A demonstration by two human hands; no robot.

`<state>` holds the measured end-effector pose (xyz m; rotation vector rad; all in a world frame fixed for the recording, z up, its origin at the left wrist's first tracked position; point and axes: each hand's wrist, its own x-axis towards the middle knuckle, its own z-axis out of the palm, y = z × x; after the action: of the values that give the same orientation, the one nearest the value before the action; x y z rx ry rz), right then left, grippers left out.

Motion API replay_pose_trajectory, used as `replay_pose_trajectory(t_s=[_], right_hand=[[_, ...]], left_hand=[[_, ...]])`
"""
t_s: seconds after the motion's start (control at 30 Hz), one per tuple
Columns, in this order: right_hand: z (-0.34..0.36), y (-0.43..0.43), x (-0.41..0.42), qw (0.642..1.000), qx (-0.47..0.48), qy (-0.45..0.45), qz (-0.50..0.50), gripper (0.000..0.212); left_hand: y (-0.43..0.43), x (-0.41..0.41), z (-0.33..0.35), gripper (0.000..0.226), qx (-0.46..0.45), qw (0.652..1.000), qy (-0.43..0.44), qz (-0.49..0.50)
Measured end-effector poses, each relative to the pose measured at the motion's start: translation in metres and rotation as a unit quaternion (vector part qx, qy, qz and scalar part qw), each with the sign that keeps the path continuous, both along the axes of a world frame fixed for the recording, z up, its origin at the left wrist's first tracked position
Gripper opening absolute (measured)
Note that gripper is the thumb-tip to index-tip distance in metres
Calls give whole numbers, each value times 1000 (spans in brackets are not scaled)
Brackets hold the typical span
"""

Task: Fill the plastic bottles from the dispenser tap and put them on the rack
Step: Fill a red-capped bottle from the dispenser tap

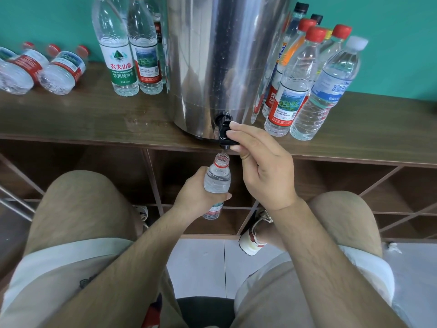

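A steel dispenser (212, 62) stands on the wooden rack top (94, 119), its black tap (224, 134) hanging over the front edge. My right hand (262, 166) pinches the tap lever between fingertips and thumb. Directly under the spout, my left hand (196, 197) grips a small clear plastic bottle (217, 178) with a red neck ring and no cap. A thin stream runs into its mouth. The bottle's lower part is hidden behind my fingers.
Two tall capless bottles (123, 55) stand left of the dispenser, three small capped ones (61, 69) lie further left. Several capped bottles (307, 79) crowd the right side. Open rack compartments (331, 197) sit below; my knees and feet are close to them.
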<state>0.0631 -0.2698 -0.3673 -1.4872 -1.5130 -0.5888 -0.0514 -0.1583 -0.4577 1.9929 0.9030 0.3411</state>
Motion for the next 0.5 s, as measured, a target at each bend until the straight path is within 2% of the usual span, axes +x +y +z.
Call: replay_pose_trajectory(t_s=[0.5], right_hand=[[15,4,4,1000,-1,-13,1,41]], left_hand=[[3,0,-3,62,-6,1000,-19,1]])
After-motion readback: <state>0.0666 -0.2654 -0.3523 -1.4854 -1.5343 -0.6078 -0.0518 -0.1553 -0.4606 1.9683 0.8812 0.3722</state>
